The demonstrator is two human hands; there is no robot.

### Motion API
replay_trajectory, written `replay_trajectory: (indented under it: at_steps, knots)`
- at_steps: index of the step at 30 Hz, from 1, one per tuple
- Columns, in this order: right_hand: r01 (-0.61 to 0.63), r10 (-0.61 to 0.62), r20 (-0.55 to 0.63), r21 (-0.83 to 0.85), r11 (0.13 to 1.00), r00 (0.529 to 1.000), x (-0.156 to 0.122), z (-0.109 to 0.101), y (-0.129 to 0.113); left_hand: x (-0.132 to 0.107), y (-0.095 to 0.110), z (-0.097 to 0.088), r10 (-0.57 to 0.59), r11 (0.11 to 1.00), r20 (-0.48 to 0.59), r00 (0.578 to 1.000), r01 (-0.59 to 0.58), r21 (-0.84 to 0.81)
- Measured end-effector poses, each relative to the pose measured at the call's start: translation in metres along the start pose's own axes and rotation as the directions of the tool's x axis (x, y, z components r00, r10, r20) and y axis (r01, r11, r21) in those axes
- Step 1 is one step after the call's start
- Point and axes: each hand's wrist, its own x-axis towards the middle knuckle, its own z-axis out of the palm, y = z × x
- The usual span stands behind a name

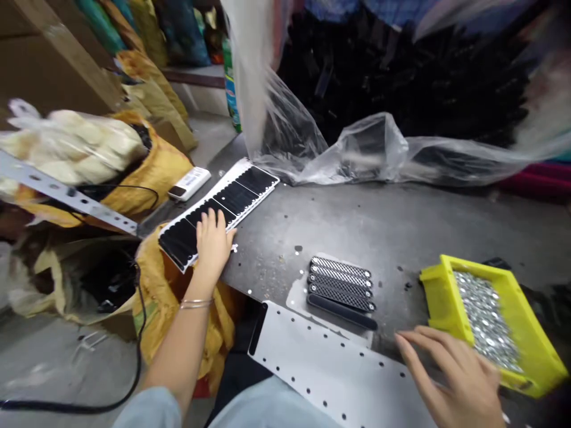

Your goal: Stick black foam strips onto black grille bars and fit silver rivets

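My left hand (213, 244) lies with outstretched fingers on a stack of white sheets carrying black, scallop-edged strips (236, 196) at the table's left edge. My right hand (455, 374), slightly blurred, hovers at the lower right beside a yellow bin (430, 291); its fingers are extended and I see nothing in them. Below it and to its left, a white backing sheet with dark dots (339, 368) reaches over the near edge, one black strip at its left end. Several dark, textured bars (341, 279) lie side by side mid-table on a pale sheet.
Small shiny metal pieces (486, 321) fill the yellow bin. Clear plastic sheeting (375, 148) and a heap of black parts (401, 77) border the grey table's (423, 220) back. A white device (190, 183) sits at the left edge, near yellow sacks (165, 166) and a black cable (134, 380).
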Motion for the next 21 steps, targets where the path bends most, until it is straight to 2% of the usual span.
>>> replay_trajectory:
  at_steps: [2,4,9,12,14,15,16,17,18,19,20,21]
  knots:
    - [0.090,-0.090,0.000,0.025,0.996,0.996,0.003,0.006,0.002,0.016,-0.014,0.001,-0.019,0.998,0.050,0.999,0.016,0.061]
    - [0.134,-0.134,0.004,0.039,0.990,0.991,0.005,0.014,-0.001,0.022,-0.023,0.000,-0.014,0.998,0.056,0.998,0.010,0.066]
    - [0.107,-0.107,-0.004,0.091,0.990,0.994,0.009,0.028,-0.018,0.027,-0.038,-0.016,0.037,0.999,0.007,0.999,-0.038,0.039]
    - [0.030,-0.028,-0.018,0.184,0.982,0.999,0.011,0.024,-0.028,0.012,-0.026,-0.031,0.104,0.995,-0.083,0.991,-0.104,0.002]
    - [-0.114,0.119,0.003,0.332,0.936,0.993,0.013,0.017,-0.035,-0.017,-0.006,-0.042,0.195,0.977,-0.209,0.958,-0.208,-0.041]
    - [-0.206,0.214,0.036,0.453,0.867,0.976,0.014,0.014,-0.038,-0.038,0.006,-0.046,0.301,0.931,-0.378,0.876,-0.355,-0.081]
    - [-0.295,0.304,0.089,0.595,0.748,0.949,0.015,0.010,-0.041,-0.062,0.018,-0.048,0.396,0.857,-0.498,0.772,-0.506,-0.103]
    - [-0.365,0.376,0.159,0.730,0.578,0.913,0.017,0.007,-0.043,-0.088,0.030,-0.048,0.470,0.775,-0.539,0.699,-0.619,-0.127]
    - [-0.402,0.429,0.225,0.831,0.385,0.875,0.019,0.005,-0.043,-0.114,0.039,-0.045,0.543,0.675,-0.535,0.647,-0.715,-0.181]
    - [-0.411,0.466,0.278,0.887,0.211,0.840,0.020,0.004,-0.042,-0.140,0.047,-0.041,0.604,0.590,-0.502,0.618,-0.771,-0.240]
    - [-0.413,0.503,0.315,0.906,0.092,0.805,0.020,0.004,-0.040,-0.163,0.052,-0.034,0.633,0.536,-0.479,0.609,-0.790,-0.297]
    - [-0.425,0.549,0.337,0.904,0.038,0.765,0.018,0.004,-0.036,-0.182,0.055,-0.026,0.651,0.492,-0.471,0.595,-0.804,-0.334]
